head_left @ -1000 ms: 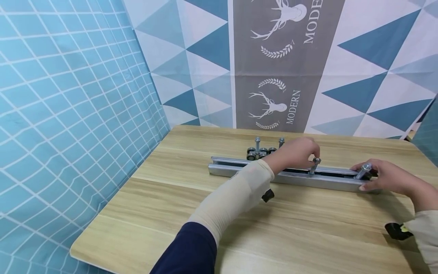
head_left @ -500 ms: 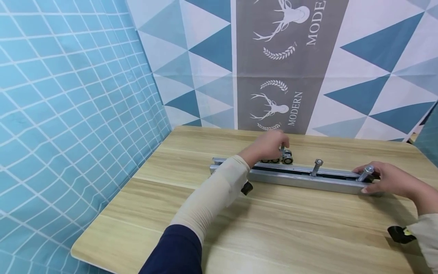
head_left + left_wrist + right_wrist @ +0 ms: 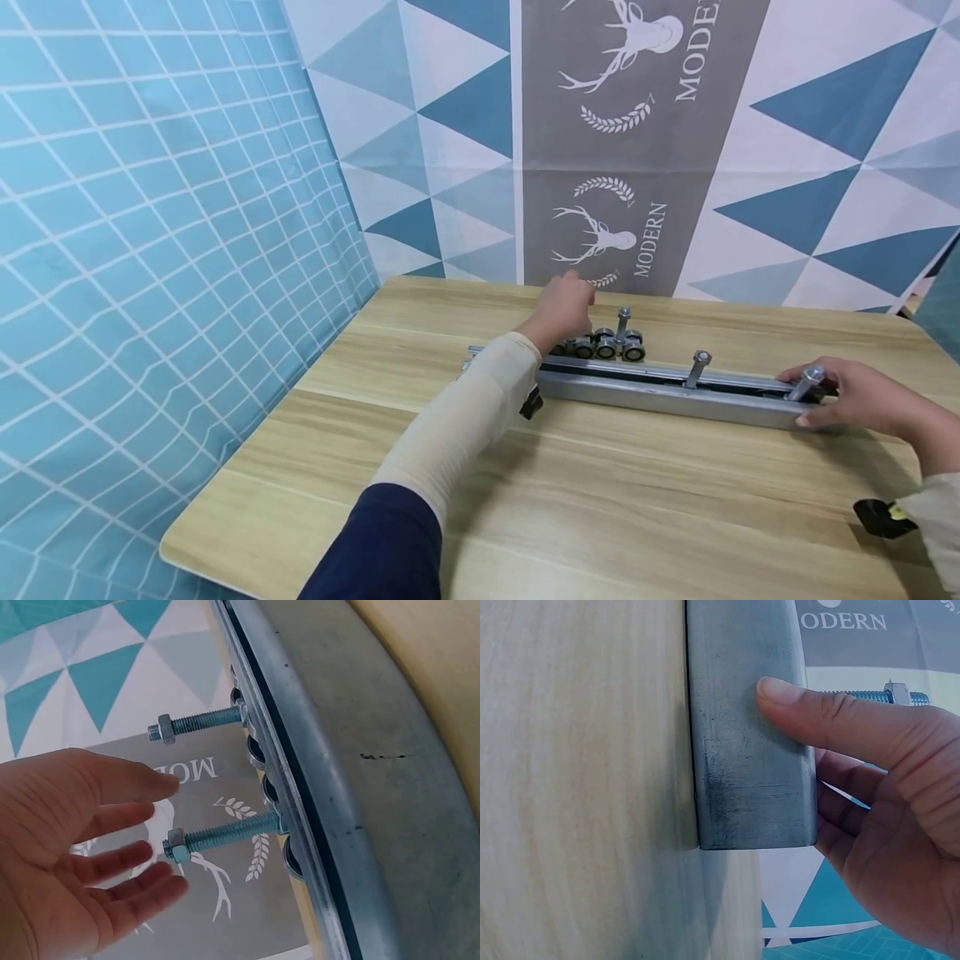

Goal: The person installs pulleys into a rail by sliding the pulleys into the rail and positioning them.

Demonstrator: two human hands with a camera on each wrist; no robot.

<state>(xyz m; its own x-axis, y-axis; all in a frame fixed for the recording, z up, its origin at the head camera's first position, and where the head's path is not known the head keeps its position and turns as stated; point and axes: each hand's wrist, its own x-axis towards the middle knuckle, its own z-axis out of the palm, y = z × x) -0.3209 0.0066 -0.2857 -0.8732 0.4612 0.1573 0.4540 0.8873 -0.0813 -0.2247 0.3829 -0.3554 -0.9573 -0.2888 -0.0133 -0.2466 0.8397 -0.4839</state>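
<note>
A silver metal channel rail (image 3: 660, 402) lies lengthwise on the table, its slot facing up. Two bolts with nuts stand up out of the slot, one mid-right (image 3: 697, 368) and another at the right end (image 3: 806, 385). Behind the rail are two roller trolleys (image 3: 633, 350) with small wheels and upright bolts. My left hand (image 3: 561, 310) is over the left trolley; in the left wrist view its thumb and loosely bent fingers spread around that bolt's nut (image 3: 177, 846), a gap showing between. My right hand (image 3: 900, 757) grips the rail's right end, thumb on the near side.
The wood-grain table (image 3: 337, 492) has rounded corners and reaches back to a patterned cloth (image 3: 465, 167). A blue grid-pattern sheet (image 3: 150, 208) hangs along the left side. Black wrist devices (image 3: 883, 518) sit on both forearms.
My left hand has left the mid-right bolt in the rail, passed to the right trolley's bolt behind it, then moved left to the other trolley. My right hand stays on the rail's end.
</note>
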